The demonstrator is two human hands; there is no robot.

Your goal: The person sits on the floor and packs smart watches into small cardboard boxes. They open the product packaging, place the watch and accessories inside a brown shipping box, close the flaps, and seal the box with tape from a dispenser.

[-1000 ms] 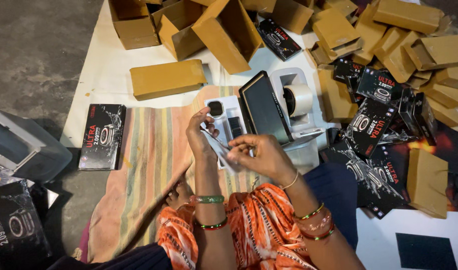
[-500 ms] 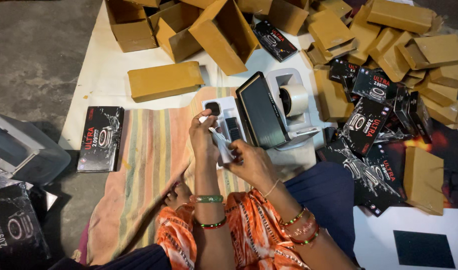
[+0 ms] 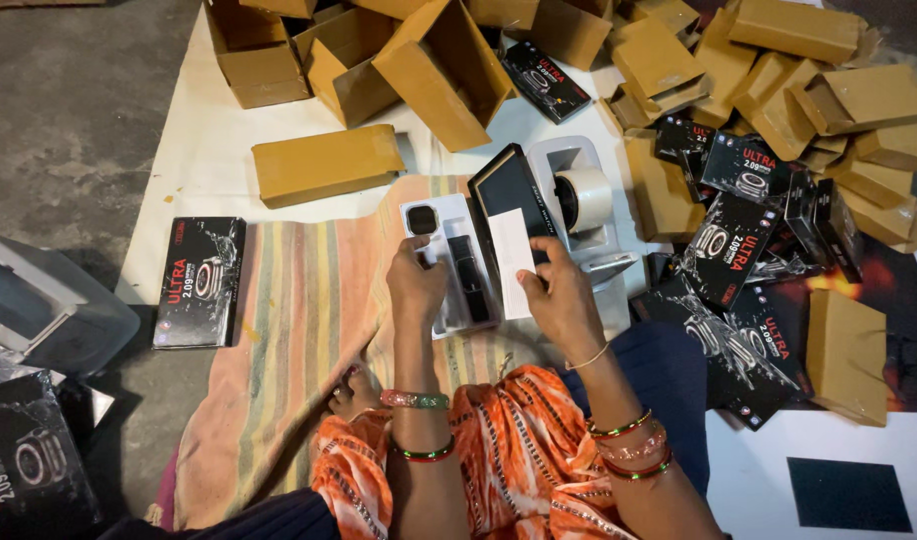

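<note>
Head view shows a white tray (image 3: 449, 268) at the centre of the frame, resting on a striped cloth (image 3: 299, 330) spread over the floor. A square-faced watch (image 3: 422, 220) sits at the tray's 12 o'clock end, with a dark strap (image 3: 468, 278) lying along its length below. The left hand (image 3: 415, 283) rests on the tray's near left edge, its grip closed lightly on the tray rim. The right hand (image 3: 562, 290) holds a white card (image 3: 512, 262) upright just at 3 o'clock of the tray; its grip is a narrow pinch on the card's right edge. Behind the card, a black box lid (image 3: 506, 190) stands tilted, touching the tray's far right corner.

At 2 o'clock of the tray, a tape dispenser (image 3: 582, 200) with a roll of tape stands on a white sheet (image 3: 209, 150). A closed brown carton (image 3: 328, 163) lies at 11 o'clock, and open brown cartons (image 3: 449, 70) are piled beyond it at 12 o'clock. A printed black box (image 3: 199, 283) lies flat at 9 o'clock, at the cloth's left edge. More printed black boxes (image 3: 734, 245) and brown cartons are heaped at 3 o'clock. The person's orange patterned garment (image 3: 519, 460) and bangled wrists fill the 6 o'clock area.
</note>
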